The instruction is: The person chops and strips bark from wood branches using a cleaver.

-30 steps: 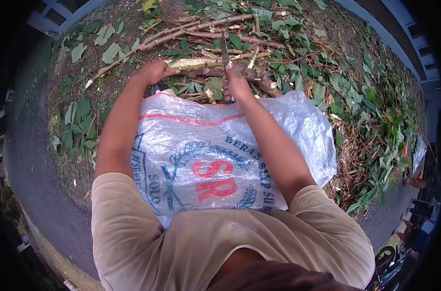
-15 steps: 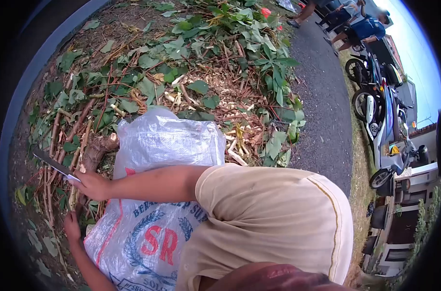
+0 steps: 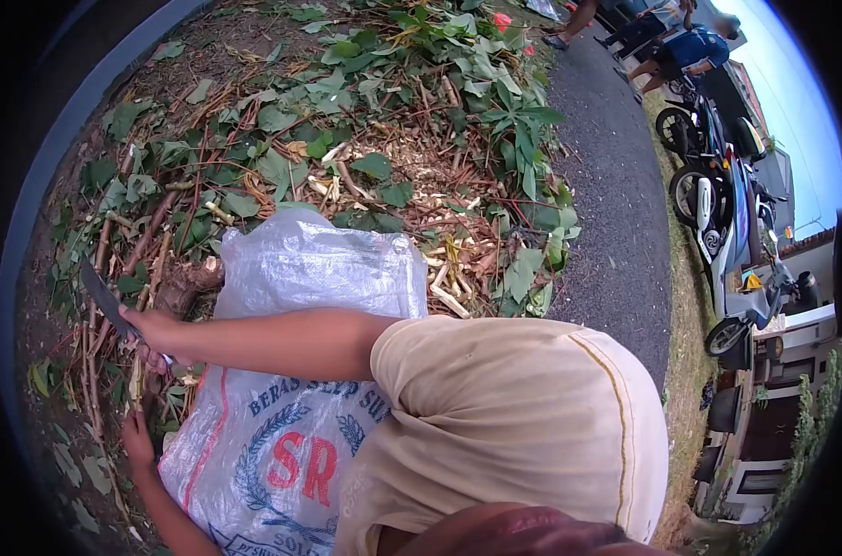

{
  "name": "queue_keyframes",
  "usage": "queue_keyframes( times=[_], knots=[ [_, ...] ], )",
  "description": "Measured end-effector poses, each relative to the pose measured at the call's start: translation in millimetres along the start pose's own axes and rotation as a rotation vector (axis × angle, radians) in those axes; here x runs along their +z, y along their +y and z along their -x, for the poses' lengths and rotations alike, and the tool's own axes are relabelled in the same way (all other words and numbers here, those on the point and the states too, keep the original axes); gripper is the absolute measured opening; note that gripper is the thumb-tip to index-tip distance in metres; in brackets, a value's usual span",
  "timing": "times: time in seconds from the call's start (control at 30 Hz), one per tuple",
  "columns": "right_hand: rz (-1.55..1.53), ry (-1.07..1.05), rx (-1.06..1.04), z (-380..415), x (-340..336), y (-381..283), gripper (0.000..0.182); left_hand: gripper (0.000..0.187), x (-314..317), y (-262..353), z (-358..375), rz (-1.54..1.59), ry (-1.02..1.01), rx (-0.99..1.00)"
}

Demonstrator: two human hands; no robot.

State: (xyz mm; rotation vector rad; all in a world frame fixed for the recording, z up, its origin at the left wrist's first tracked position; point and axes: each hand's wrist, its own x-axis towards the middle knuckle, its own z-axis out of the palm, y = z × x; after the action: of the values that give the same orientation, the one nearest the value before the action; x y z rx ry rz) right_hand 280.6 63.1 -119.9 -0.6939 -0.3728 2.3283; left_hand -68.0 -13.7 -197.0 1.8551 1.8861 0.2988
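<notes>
My right hand point(image 3: 158, 336) is closed round the handle of a knife point(image 3: 104, 295). Its broad dark blade points up and to the left in the head view, over cut branches. Just below, my left hand point(image 3: 138, 443) grips the lower end of a thin peeled-looking branch point(image 3: 137, 382); its fingers are partly hidden. The upper part of that branch passes behind my right hand. A translucent woven sack point(image 3: 300, 463) with blue and red print lies beside both hands, under my right forearm. Near the sack's corner lies a thick brown log point(image 3: 182, 289).
Green leaves point(image 3: 277, 171), sticks and pale wood chips point(image 3: 430, 171) cover the ground. An asphalt path point(image 3: 615, 213) runs along the right, with parked motorbikes point(image 3: 717, 213) beyond it. Several people stand at the top right, one in a blue shirt point(image 3: 697, 51).
My right hand has shifted slightly up, and the knife has turned so its blade points more steeply upward. My left hand stays nearly in place on the branch.
</notes>
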Motion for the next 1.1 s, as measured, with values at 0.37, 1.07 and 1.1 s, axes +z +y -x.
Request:
queue_keyframes(
  times=[0.37, 1.07, 1.1],
  knots=[
    [0.82, 0.179, 0.042, -2, -26, 39, 0.058, 0.058, -19, 87, 7, -0.278, -0.006, -0.156],
    [0.681, 0.136, -0.246, 31, 39, 8, 0.046, 0.05, -20, 95, 6, -0.238, 0.016, -0.032],
    [0.795, 0.074, -0.487, 34, 44, 6, 0.048, 0.051, -19, 92, 7, -0.336, -0.065, -0.03]
  ],
)
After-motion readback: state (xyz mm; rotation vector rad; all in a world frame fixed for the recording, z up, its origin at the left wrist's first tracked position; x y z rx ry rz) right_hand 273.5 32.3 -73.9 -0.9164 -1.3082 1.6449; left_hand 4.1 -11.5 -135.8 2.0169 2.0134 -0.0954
